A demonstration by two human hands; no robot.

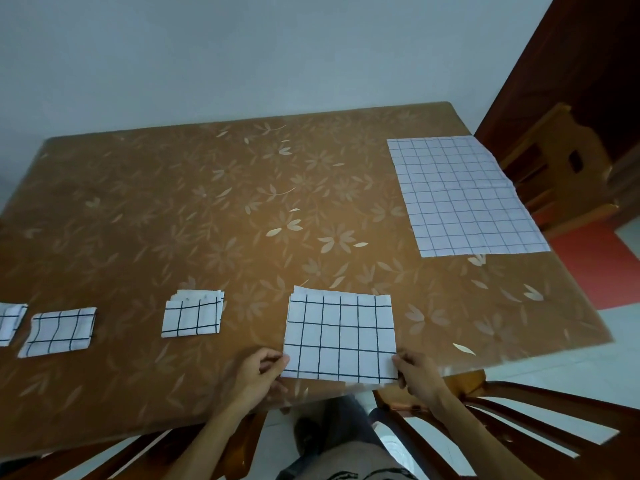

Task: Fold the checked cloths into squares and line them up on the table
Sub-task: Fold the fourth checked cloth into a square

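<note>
A white cloth with dark checks, partly folded [340, 336], lies near the front edge of the brown table [214, 209]. My left hand [258, 374] pinches its near left corner and my right hand [417, 374] pinches its near right corner. Left of it three small folded checked squares lie in a row: one [192, 318], another [59, 332], and a third [10, 322] cut off by the left frame edge. An unfolded checked cloth [460, 195] lies flat at the table's far right.
A wooden chair [561, 174] stands past the table's right side. Another wooden chair [512, 417] is at the front right, close to my right arm. My legs show below the table's front edge. A pale wall is behind the table.
</note>
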